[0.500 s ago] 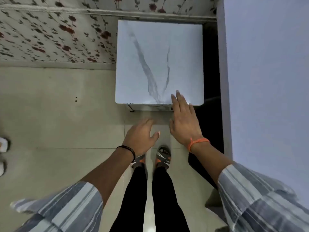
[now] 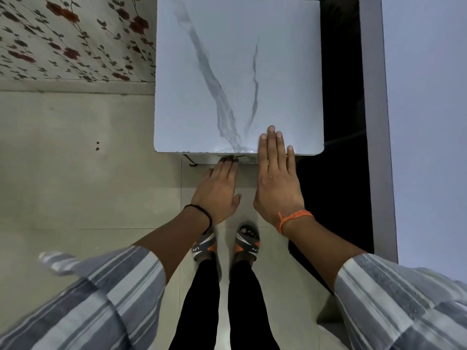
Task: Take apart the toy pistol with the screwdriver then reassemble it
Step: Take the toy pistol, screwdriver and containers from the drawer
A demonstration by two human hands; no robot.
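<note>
No toy pistol or screwdriver shows in the head view. My right hand [image 2: 276,173] lies flat with straight fingers over the near edge of a small white marble-patterned table [image 2: 227,72]. My left hand [image 2: 218,192] stretches forward below that edge, its fingertips in the shadow under the tabletop. Both hands hold nothing. An orange thread is tied on my right wrist and a black band on my left.
I stand on a pale tiled floor [image 2: 75,173] with my sandalled feet [image 2: 226,245] just before the table. A flowered wall [image 2: 70,39] runs at the back left. A dark gap [image 2: 338,122] and a tall grey-white panel [image 2: 424,122] stand to the right of the table.
The view has drawn closer to the table. My left hand has reached forward from mid-air to under the table's near edge. My right hand has stayed flat on that edge.
</note>
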